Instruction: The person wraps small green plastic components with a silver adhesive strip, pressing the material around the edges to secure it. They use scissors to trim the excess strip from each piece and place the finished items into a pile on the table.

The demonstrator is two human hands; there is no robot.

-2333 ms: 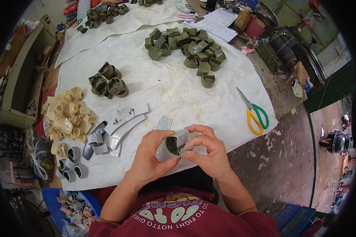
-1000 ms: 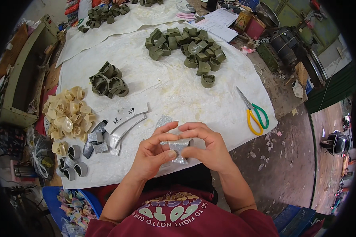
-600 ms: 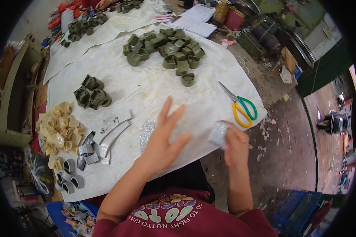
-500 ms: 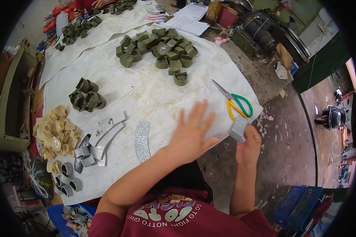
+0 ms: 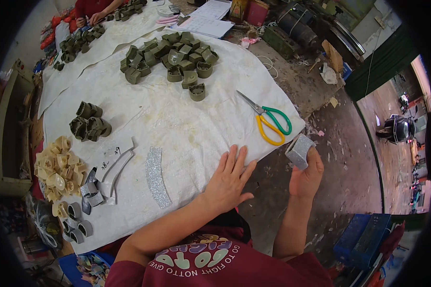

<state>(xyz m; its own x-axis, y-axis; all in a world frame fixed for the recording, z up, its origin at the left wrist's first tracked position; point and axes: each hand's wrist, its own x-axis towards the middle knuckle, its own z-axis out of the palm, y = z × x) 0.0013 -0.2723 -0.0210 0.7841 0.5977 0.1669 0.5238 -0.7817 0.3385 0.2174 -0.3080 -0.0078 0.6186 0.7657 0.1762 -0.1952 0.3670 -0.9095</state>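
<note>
Right hand [image 5: 305,176] pinches a small glittery loop [image 5: 299,151] by its lower edge; it appears light and crushable. Left hand [image 5: 229,179] lies open, flat on the white sheet [image 5: 177,119] beside it.

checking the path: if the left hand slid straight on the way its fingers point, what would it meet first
Probably the scissors: the left hand lies flat on the white cloth, fingers pointing up and slightly right, with only bare cloth between.

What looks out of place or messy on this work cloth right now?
Nothing spilled or broken. The scissors lie near the white cloth's right edge, close to falling off. The right hand holds a glittery silver piece off the cloth; a curved glitter strip lies alone by the left hand.
</note>
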